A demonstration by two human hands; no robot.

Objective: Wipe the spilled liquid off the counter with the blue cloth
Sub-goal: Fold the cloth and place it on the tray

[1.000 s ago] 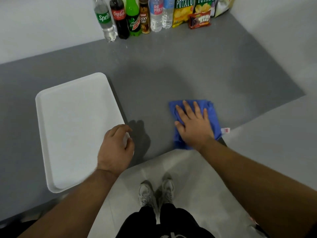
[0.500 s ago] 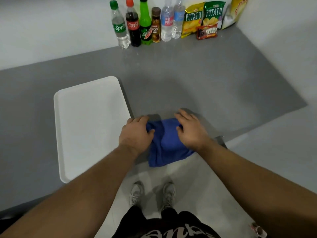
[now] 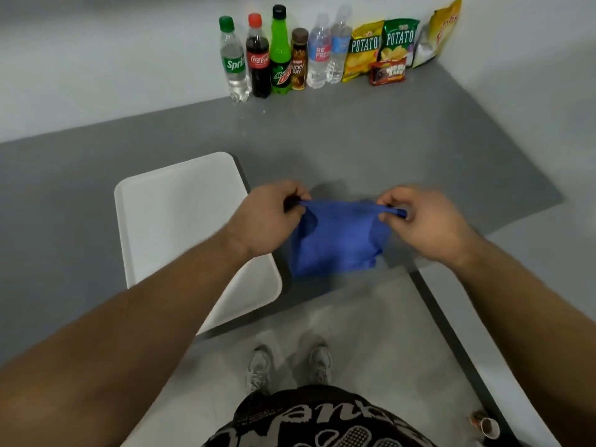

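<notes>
At about 9 o'clock from the middle of the view a white tray (image 3: 180, 227) lies flat on the grey surface (image 3: 403, 146), its near corner overhanging the front edge. Just right of it the left hand (image 3: 267, 217) has its fingers (image 3: 295, 191) pinched closed on the left upper corner of the blue cloth (image 3: 335, 240). The cloth hangs stretched between both hands, near the middle of the view, its lower part sagging toward the front edge of the surface; whether it touches the surface cannot be told. At 3 o'clock from the cloth the right hand (image 3: 425, 221) has its fingers (image 3: 392, 196) closed on the right upper corner.

Along the wall at 12 o'clock stand a Sprite bottle (image 3: 233, 59), a Coca-Cola bottle (image 3: 258, 58), a Mountain Dew bottle (image 3: 280, 51), a brown Lucky Day bottle (image 3: 299, 59) and two water bottles (image 3: 325, 50); toward 1 o'clock are two potato chip bags (image 3: 380, 43), a small red snack pack (image 3: 388, 71) and a yellow bag (image 3: 440, 30).
</notes>
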